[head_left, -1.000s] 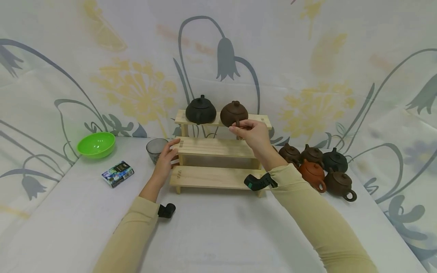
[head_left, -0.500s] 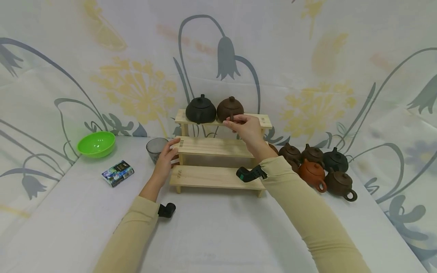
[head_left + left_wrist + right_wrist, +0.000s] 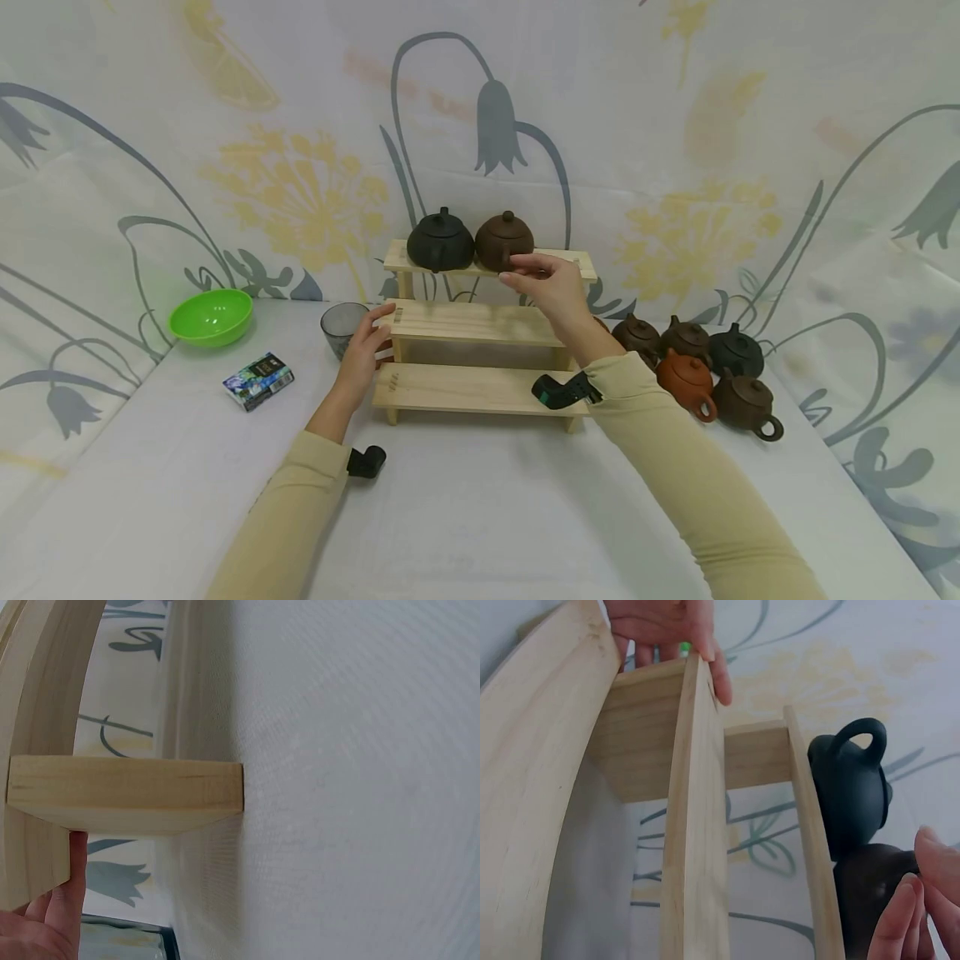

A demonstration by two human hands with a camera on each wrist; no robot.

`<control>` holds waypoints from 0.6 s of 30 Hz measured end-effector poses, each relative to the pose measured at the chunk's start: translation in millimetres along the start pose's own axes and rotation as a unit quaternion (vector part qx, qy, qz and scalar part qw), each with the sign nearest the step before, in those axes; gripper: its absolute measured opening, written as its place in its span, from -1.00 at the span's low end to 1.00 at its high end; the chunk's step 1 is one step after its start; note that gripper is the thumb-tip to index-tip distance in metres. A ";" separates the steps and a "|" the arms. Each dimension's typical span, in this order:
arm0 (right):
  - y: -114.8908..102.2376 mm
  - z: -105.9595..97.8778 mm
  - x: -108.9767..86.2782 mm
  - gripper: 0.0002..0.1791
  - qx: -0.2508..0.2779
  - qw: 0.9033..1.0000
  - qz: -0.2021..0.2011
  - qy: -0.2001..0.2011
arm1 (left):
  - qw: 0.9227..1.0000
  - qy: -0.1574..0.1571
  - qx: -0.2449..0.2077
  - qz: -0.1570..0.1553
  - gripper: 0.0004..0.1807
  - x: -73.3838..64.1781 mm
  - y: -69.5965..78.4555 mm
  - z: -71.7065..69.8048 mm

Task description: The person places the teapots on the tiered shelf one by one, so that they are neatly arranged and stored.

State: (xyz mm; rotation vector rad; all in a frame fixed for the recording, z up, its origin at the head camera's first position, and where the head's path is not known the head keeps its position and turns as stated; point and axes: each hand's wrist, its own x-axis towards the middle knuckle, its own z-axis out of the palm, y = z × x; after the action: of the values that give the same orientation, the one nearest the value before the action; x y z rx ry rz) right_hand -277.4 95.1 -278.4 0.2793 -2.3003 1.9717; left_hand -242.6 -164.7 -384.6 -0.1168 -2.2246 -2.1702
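Note:
My left hand (image 3: 362, 354) grips the left end of the middle tier of a wooden stepped shelf (image 3: 472, 323); in the right wrist view, fingers of the left hand (image 3: 660, 622) lie on both sides of its board. On the top tier, a dark brown teapot (image 3: 504, 237) stands upright with its handle towards me. My right hand (image 3: 555, 292) pinches that handle between thumb and fingertips. Close by on its left sits a black teapot (image 3: 440, 242), its handle also facing front. In the right wrist view both the brown teapot (image 3: 862, 900) and the black teapot (image 3: 851, 795) show.
Right of the shelf several teapots crowd together, among them an orange-red teapot (image 3: 684, 383) and a black teapot (image 3: 737, 352). A grey glass (image 3: 341, 325) stands beside my left hand. Farther left are a small patterned box (image 3: 258, 382) and a green bowl (image 3: 212, 318).
Over the last second the brown teapot has shifted left, nearer the black one, and turned slightly. Since half a second ago my right hand has drawn slightly right and down. The left hand stays put.

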 end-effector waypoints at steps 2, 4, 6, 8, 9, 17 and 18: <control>-0.1 -6.1 -3.8 -0.64 0.001 1.000 -0.007 -0.003 | 1.000 0.000 -0.001 0.001 -0.53 -0.1 0.3 0.1; 0.6 -12.8 -7.5 -0.63 0.001 1.000 -0.013 -0.006 | 1.000 0.001 -0.001 0.002 -0.53 -0.1 0.7 0.2; 1.9 -19.3 -10.7 -0.63 0.003 1.000 -0.016 -0.010 | 1.000 0.003 -0.004 0.003 -0.53 0.0 1.3 0.4; 3.9 -25.7 -13.9 -0.62 0.002 1.000 -0.017 -0.014 | 1.000 0.005 -0.007 0.002 -0.54 -0.1 2.0 0.5; 5.1 -28.7 -15.5 -0.61 -0.001 1.000 -0.017 -0.015 | 1.000 0.006 -0.005 0.002 -0.53 0.0 2.1 0.6; 14.3 -50.4 -32.2 -0.63 -0.038 0.999 -0.008 -0.005 | 1.000 0.006 -0.003 -0.008 -0.53 -1.1 3.3 1.3; 15.5 -52.8 -34.5 -0.63 -0.040 0.999 -0.007 -0.003 | 1.000 0.006 -0.004 -0.010 -0.53 -1.1 3.2 1.3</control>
State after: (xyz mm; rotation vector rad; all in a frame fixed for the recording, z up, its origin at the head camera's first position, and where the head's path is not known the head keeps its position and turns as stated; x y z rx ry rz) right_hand -249.0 151.9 -291.8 0.2938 -2.3678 1.8695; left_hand -241.2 -163.4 -381.5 -0.0810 -2.2199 -2.1842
